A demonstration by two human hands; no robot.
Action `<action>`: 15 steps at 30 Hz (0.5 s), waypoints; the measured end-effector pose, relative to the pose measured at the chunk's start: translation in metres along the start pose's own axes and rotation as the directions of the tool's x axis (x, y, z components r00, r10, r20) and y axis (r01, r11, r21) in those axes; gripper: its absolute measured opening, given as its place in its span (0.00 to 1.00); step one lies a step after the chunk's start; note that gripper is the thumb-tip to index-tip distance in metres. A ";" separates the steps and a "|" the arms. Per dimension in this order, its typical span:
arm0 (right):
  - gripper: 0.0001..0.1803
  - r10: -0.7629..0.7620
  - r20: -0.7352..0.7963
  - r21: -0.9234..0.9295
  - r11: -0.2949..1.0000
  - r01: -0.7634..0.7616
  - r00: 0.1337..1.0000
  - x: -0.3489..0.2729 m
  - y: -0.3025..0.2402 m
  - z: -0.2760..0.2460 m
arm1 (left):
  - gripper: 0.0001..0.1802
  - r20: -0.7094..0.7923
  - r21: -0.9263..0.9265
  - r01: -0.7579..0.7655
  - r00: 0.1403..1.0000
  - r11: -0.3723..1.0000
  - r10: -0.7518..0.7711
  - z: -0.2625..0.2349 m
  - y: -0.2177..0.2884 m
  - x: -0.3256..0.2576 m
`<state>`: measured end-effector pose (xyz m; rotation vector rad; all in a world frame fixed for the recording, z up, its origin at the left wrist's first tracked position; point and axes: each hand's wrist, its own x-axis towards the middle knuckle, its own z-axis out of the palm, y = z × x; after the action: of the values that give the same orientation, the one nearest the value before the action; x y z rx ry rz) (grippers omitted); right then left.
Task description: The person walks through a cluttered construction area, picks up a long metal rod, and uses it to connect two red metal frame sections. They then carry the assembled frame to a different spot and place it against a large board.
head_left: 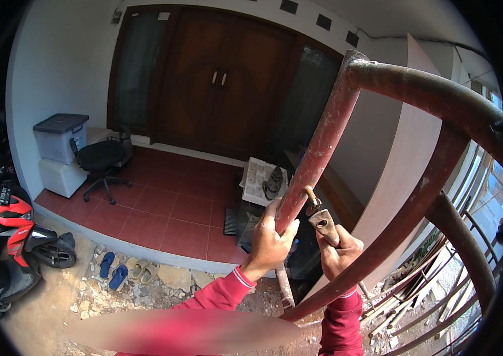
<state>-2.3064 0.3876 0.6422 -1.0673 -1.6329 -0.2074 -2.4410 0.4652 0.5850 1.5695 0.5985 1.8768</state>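
A worn red steel post [325,133] of a scaffold frame leans up in front of me. My left hand [268,244] is closed around its lower part, thumb on the near side. From the post sticks a bent rusty pin [309,193], with a small dark metal catch [314,206] at its end. My right hand [340,254] grips a rusty scaffold brace [324,228] just below its flattened end, which has a round hole. That end sits right under the catch; whether they touch I cannot tell. The brace's lower length is partly hidden by my hand and the frame.
Curved frame tubes [435,89] arch over the right side. Beyond stand a tall pale board [403,178], papers on a stand [257,181], an office chair [104,157] and a red motorbike [11,222]. Sandals [119,276] lie on stones; poles [406,302] lie at right.
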 end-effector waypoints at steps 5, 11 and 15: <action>0.17 0.052 0.064 -0.092 0.995 -0.046 0.997 -0.007 0.001 0.006 | 0.31 0.142 -0.203 0.053 0.990 0.978 -0.024 -0.011 -0.016 0.000; 0.14 0.009 0.097 -0.147 0.989 0.005 0.995 -0.003 0.015 0.015 | 0.31 0.253 -0.369 0.179 0.964 0.912 -0.086 -0.033 -0.029 -0.018; 0.14 0.025 0.112 -0.138 0.990 -0.009 0.993 -0.007 0.015 0.015 | 0.30 0.277 -0.403 0.276 0.945 0.873 -0.171 -0.038 -0.035 -0.031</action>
<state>-2.3059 0.4016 0.6249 -1.2162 -1.7303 -0.2547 -2.4692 0.4700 0.5319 1.3284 0.2175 1.4922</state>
